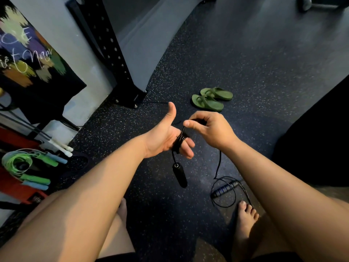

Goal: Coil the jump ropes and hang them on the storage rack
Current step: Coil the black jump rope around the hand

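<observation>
Head view: black jump rope (181, 139) is wound around outstretched fingers (188, 148) of the left hand (164, 137) and pinched by fingertips (188, 124) of the right hand (209, 127).

Rope (180, 140) on the left hand (164, 138): black, like its hanging handle (179, 175). Below the right hand (209, 129), a second handle (224, 190) banded blue and black. Beyond both, green sandals (209, 100) on dark floor (245, 72) flecked white. Far left of them, a lime-green coil (16, 163).
</observation>
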Available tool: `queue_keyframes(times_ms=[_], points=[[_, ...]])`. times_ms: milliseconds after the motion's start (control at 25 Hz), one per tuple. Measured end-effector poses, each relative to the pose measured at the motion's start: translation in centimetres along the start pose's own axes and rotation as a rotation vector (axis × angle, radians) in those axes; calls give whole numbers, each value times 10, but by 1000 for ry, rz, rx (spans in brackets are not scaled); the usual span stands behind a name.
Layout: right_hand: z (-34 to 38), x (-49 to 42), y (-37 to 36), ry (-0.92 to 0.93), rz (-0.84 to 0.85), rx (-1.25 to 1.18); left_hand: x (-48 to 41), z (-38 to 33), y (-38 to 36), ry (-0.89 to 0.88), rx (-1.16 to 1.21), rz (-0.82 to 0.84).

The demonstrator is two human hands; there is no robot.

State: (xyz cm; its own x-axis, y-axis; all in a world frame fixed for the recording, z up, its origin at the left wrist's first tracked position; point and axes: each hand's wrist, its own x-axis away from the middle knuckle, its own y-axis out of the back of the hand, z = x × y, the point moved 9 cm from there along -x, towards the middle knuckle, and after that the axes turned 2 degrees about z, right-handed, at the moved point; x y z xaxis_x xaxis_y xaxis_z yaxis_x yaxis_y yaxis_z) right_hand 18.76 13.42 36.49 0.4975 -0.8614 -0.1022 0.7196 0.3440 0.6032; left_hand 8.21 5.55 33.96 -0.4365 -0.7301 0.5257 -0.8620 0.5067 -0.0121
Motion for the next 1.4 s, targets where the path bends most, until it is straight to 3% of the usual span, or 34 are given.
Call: queue_keyframes(times_ms=[400, 600, 760, 960, 1160, 1400], points=[[-34, 13, -44, -304, 166, -208, 9, -25, 17, -244, 687, -124], [-32, 25, -67, -334, 401, -98, 17, -31, 45, -429, 808, -279], [-6, 33, -78, -136, 548, 103, 18, -30, 62, -456, 726, -349], [42, 26, -47, 189, 390, 247, 4, -12, 56, -245, 356, -384], [48, 21, -18, 255, 235, 353, -4, -2, 18, -61, 59, -118], [25, 9, -2, 231, 162, 123, 0, -3, -4, -7, 29, 59]])
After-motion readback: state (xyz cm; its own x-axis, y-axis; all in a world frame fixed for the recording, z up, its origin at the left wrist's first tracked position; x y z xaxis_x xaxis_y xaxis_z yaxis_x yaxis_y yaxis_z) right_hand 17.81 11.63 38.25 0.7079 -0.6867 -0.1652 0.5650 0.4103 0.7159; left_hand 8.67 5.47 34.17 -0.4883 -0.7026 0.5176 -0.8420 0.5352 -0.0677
